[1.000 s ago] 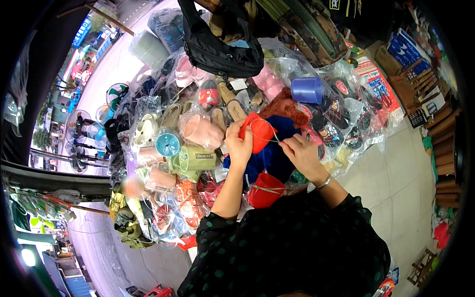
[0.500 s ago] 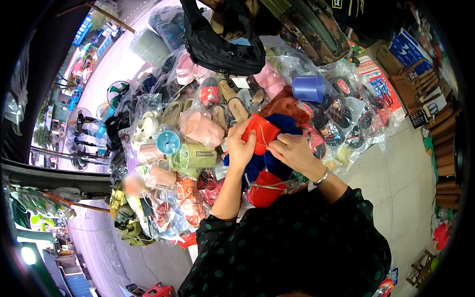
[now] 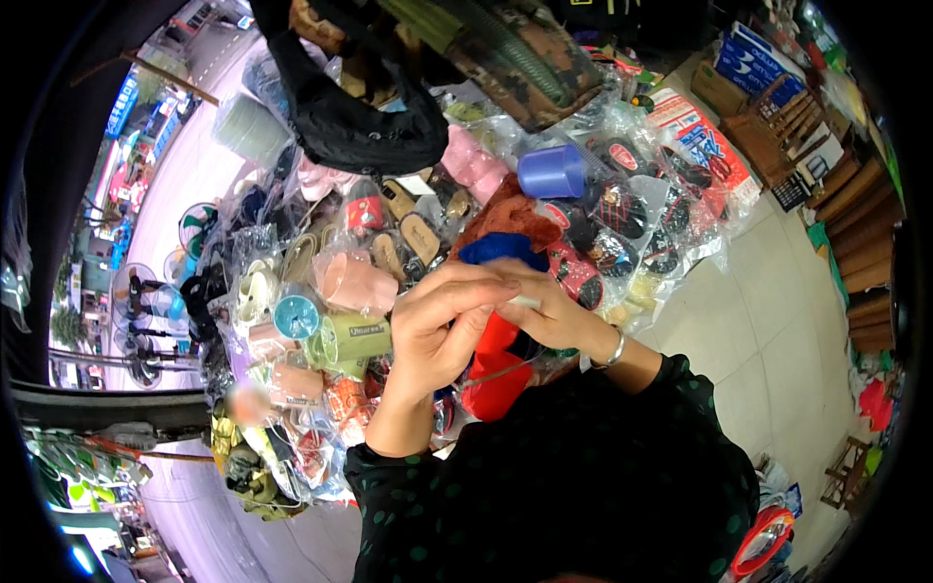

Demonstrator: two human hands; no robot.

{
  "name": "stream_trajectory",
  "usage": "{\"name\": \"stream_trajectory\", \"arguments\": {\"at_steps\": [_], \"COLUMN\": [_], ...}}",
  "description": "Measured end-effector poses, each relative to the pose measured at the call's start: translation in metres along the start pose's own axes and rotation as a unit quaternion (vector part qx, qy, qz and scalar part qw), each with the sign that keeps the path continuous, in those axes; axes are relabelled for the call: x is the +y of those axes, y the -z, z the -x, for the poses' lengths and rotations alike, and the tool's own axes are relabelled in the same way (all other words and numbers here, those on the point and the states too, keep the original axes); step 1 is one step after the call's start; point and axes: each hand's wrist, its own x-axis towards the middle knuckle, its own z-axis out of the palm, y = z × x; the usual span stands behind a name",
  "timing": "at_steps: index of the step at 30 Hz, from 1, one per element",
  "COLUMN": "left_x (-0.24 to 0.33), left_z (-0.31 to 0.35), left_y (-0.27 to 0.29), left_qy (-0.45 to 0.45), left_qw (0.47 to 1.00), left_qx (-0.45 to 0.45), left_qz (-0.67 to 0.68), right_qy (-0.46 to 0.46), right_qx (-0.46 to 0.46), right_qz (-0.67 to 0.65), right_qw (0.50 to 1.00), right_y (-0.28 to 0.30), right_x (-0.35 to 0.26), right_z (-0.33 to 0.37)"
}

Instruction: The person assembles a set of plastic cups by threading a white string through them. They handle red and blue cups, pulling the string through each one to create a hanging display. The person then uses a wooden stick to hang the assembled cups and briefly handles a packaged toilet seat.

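Observation:
My left hand [image 3: 447,316] and my right hand [image 3: 554,309] meet in front of my chest. The left fingers reach over toward the right hand, pressed together, with the thumb underneath. My right fingers curl in and are partly hidden. Between them a small pale piece [image 3: 526,302] shows, too little to name. Just below hangs or lies a red cup-like shape [image 3: 497,335], mostly covered. Nearer to me is a red bucket-shaped container [image 3: 498,387] with a thin cord across it. Behind my hands are blue plush [image 3: 505,250] and brown plush [image 3: 505,216].
Beyond lie a purple cup [image 3: 551,172], a pink cup [image 3: 358,282], a green container [image 3: 355,338] and bagged slippers [image 3: 622,214]. A black bag [image 3: 364,126] hangs close overhead. Wooden chairs [image 3: 777,121] stand at right on the tiled floor [image 3: 768,340].
My hands have come together; the red cup between them has dropped lower and is largely hidden. My view has shifted, so the goods sit further left.

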Motion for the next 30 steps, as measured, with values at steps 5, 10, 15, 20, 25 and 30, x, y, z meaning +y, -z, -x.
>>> {"name": "stream_trajectory", "arguments": {"at_steps": [5,10,15,20,25,30], "left_x": [-0.04,-0.146,-0.215,-0.214,-0.16,-0.116], "left_z": [-0.057,-0.085,-0.089,-0.074,-0.001,0.085], "left_y": [-0.027,-0.086,-0.119,-0.069,0.004,0.054], "left_qy": [0.057,-0.013,-0.002,0.147,0.336,0.313], "left_qw": [0.985,0.93,0.863,0.964,0.887,0.825], "left_qx": [-0.003,-0.223,-0.238,-0.08,0.086,0.189], "left_qz": [0.16,-0.292,-0.445,-0.208,0.304,0.431], "right_qy": [-0.074,-0.01,-0.176,-0.249,-0.151,-0.125], "right_qx": [0.167,0.224,0.289,0.251,0.098,0.019], "right_qz": [-0.405,-0.432,-0.345,-0.158,-0.114,0.199], "right_qw": [0.896,0.873,0.876,0.922,0.977,0.972], "right_y": [0.03,0.061,0.075,0.08,0.061,0.027], "right_x": [-0.018,-0.013,-0.024,-0.009,0.014,0.008], "right_z": [0.033,0.058,0.077,0.068,0.032,-0.016]}}
